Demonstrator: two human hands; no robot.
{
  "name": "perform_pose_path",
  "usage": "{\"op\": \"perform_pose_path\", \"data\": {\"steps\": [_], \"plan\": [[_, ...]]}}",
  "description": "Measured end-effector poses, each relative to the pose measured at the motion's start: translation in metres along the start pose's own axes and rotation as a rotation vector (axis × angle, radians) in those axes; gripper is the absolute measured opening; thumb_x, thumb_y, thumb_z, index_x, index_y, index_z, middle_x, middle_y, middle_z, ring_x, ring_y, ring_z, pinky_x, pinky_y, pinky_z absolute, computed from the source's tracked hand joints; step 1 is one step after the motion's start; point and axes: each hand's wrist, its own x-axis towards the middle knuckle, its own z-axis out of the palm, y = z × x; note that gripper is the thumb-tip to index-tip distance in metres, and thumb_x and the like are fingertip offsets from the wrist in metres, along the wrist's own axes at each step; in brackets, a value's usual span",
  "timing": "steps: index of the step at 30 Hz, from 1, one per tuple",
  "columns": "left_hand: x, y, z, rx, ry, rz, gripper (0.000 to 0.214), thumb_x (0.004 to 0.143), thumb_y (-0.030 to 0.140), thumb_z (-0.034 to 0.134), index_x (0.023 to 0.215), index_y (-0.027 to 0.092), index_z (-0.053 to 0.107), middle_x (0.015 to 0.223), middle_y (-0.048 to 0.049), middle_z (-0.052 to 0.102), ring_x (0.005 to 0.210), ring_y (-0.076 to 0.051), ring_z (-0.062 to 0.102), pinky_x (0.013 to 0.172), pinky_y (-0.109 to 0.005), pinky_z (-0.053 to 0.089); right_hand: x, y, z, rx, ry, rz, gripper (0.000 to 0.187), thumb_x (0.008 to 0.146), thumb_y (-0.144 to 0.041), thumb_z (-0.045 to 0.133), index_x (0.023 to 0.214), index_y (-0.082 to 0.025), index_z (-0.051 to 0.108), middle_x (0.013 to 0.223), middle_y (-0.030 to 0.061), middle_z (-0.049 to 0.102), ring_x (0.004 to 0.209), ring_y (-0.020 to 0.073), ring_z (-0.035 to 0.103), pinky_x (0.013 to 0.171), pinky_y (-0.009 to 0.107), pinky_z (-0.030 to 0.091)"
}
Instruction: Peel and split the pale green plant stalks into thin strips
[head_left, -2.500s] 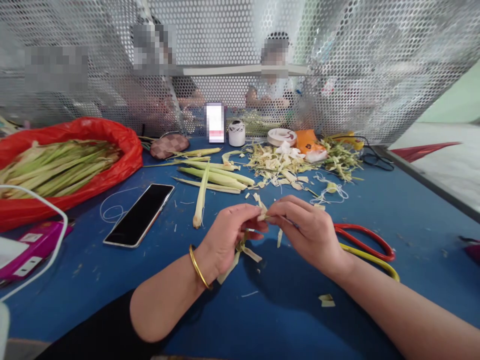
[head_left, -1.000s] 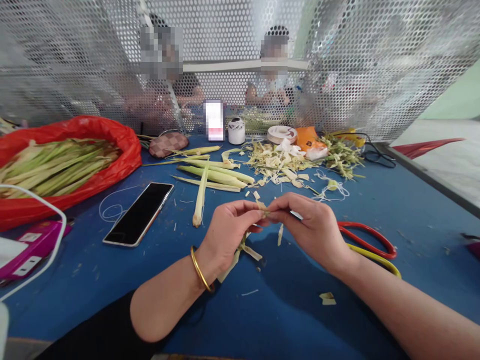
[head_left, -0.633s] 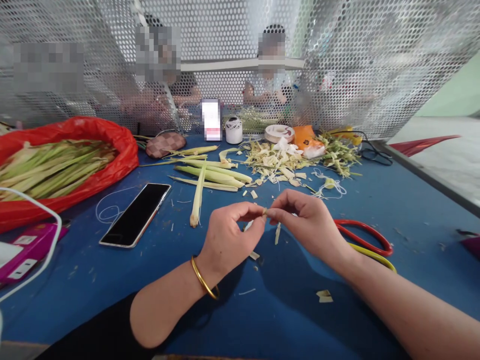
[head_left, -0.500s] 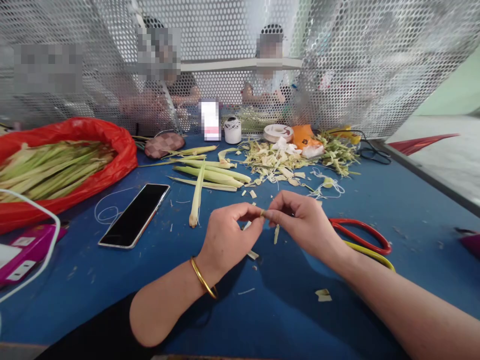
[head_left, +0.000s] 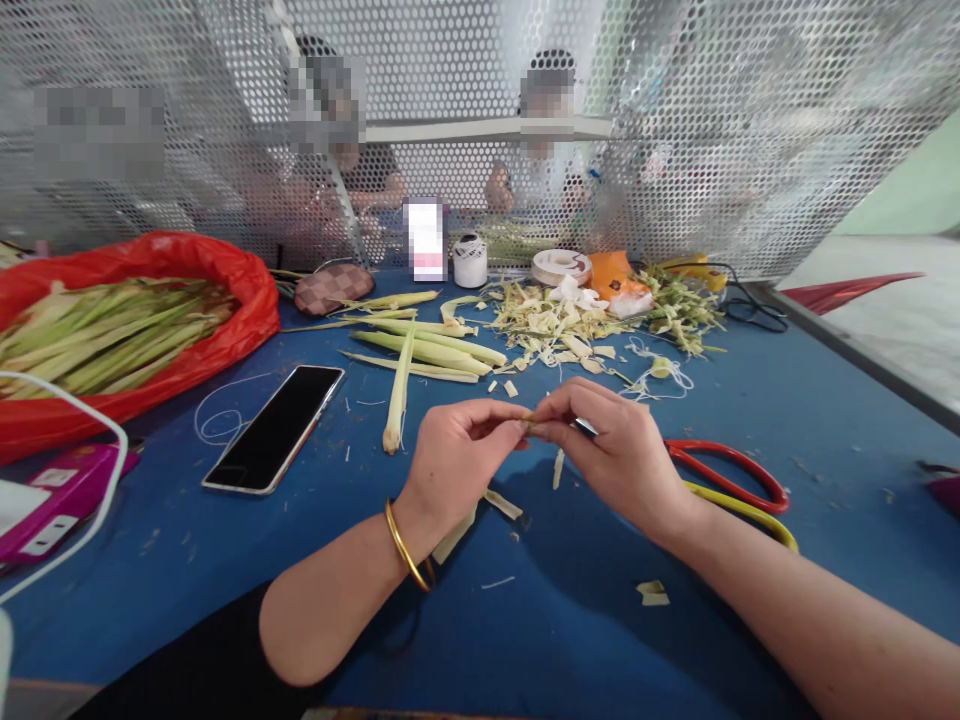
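Observation:
My left hand [head_left: 457, 460] and my right hand [head_left: 611, 455] meet over the blue table [head_left: 570, 620], fingertips pinched together on a small pale leaf strip [head_left: 527, 417]. The strip's loose ends [head_left: 501, 503] hang under my left palm, partly hidden. A gold bangle [head_left: 405, 548] sits on my left wrist. Several pale green stalks [head_left: 420, 350] lie just beyond my hands. A pair of scissors with red and yellow handles [head_left: 731, 485] lies beside my right wrist.
A red bag of stalks [head_left: 135, 325] fills the left. A black phone [head_left: 276, 428] and a pink box [head_left: 56, 495] with a white cable lie at the left. Leaf trimmings [head_left: 555, 325], tape rolls [head_left: 559, 268] and string line the perforated screen [head_left: 675, 120]; people sit behind it.
Both hands have stayed pinched on the strip, working it with small finger motions. The hanging ends under my left hand shifted slightly. Nothing else moved.

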Motion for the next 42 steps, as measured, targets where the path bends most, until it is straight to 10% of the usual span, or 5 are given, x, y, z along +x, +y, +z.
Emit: {"op": "perform_pose_path", "data": {"steps": [9, 34, 42], "plan": [[0.0020, 0.0022, -0.0045, 0.210, -0.085, 0.184, 0.015, 0.080, 0.020, 0.059, 0.079, 0.018, 0.074, 0.073, -0.0030, 0.073, 0.070, -0.017, 0.067, 0.067, -0.026, 0.052, -0.0008, -0.0020, -0.0002, 0.058, 0.018, -0.060, 0.020, 0.087, -0.009, 0.055, 0.097, -0.022, 0.065, 0.089, 0.0032, 0.063, 0.081, 0.0158, 0.062, 0.073, 0.027, 0.049], [0.0003, 0.0017, -0.0007, -0.129, -0.058, -0.082, 0.012, 0.072, 0.027, 0.070, 0.077, 0.016, 0.074, 0.069, -0.0029, 0.071, 0.068, -0.015, 0.066, 0.067, -0.026, 0.052, -0.0003, -0.0023, -0.0016, 0.041, 0.058, -0.001, 0.015, 0.085, -0.010, 0.056, 0.078, -0.022, 0.062, 0.075, 0.0002, 0.064, 0.072, 0.0151, 0.059, 0.066, 0.026, 0.045], [-0.0021, 0.0000, -0.0032, 0.383, 0.022, 0.276, 0.013, 0.079, 0.026, 0.065, 0.085, 0.020, 0.074, 0.081, -0.0037, 0.075, 0.073, -0.018, 0.068, 0.070, -0.027, 0.051, 0.0001, -0.0056, -0.0019, 0.103, -0.001, 0.182, 0.009, 0.084, -0.015, 0.059, 0.077, -0.020, 0.063, 0.065, -0.0015, 0.063, 0.061, 0.0132, 0.058, 0.057, 0.024, 0.043]]}}
